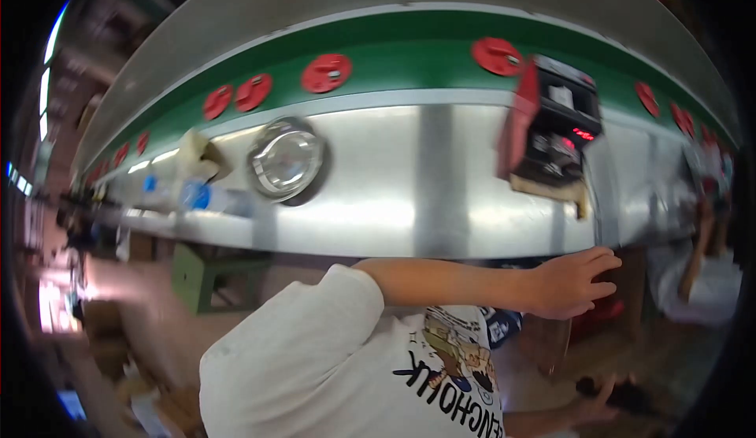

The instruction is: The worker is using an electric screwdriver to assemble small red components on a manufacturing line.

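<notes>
- Along the near edge of the metal bench (pixel 378 202), could bump that edge with the left hand (pixel 579 282) by swinging round too fast; reaches with loosely bent, parted fingers and nothing visible between them
- Could jolt the black device (pixel 561 125) by catching the thin dark line beside it, perhaps a cord; too blurred to be sure
- Could drop the dark object (pixel 628 396) from the right hand (pixel 602 405) through a slack hold; has it gripped in closed fingers at the lower right, well below the bench, too blurred to identify
- Counts one bench, then one other person (pixel 697 287) at the far right
- Counts one green stool (pixel 189 279)
- Counts one device, with red lit figures
- Counts one round shiny dish (pixel 285 158)
- Counts two blue-capped bottles (pixel 220 200), perhaps more in the blur
- Counts five clear red discs (pixel 325 73), plus smaller, smeared ones toward both ends
- Counts one dark object
</notes>
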`<state>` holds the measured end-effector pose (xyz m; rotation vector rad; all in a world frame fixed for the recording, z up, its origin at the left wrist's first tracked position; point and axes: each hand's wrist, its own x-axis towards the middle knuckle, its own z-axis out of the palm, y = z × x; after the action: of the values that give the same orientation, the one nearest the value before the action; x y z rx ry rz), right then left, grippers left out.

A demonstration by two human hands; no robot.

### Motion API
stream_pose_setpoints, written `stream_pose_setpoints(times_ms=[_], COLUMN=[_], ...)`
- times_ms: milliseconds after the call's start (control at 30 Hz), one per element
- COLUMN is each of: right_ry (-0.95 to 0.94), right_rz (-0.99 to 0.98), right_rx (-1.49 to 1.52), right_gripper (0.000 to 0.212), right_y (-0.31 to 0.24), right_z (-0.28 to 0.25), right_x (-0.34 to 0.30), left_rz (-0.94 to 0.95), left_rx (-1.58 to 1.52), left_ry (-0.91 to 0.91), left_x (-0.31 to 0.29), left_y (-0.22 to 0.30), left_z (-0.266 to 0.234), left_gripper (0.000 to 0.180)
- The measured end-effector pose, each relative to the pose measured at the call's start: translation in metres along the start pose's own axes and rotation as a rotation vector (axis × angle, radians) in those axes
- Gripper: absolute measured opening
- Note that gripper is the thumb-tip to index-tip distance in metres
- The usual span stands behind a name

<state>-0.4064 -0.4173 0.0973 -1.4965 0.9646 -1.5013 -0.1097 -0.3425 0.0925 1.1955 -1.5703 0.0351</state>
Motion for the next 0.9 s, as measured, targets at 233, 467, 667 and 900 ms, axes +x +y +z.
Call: stream_pose_setpoints(times_ms=[233,467,667,900], right_ry=[-0.249,-0.390,-0.422,-0.517], right_rz=[0.007,0.068,0.105,0.130], right_rx=[-0.051,0.074,0.138,0.256], right_gripper=[0.036,0.036,0.035,0.041], right_y=[0.027,0.030,0.045,0.029], right_z=[0.087,0.148,0.148,0.192], right_x=[0.031,0.021,0.028,0.035], left_rz=[-0.333,-1.143,-1.273,-1.160], left_rx=[0.848,1.424,0.929,0.889], left_ry=[0.415,0.179,0.043,-0.064], left_x=[-0.046,-0.152,-0.186,-0.164], left_y=[-0.123,-0.172,-0.168,-0.162], left_z=[-0.227,-0.470,-0.513,-0.485], left_gripper=[0.017,0.042,0.051,0.048])
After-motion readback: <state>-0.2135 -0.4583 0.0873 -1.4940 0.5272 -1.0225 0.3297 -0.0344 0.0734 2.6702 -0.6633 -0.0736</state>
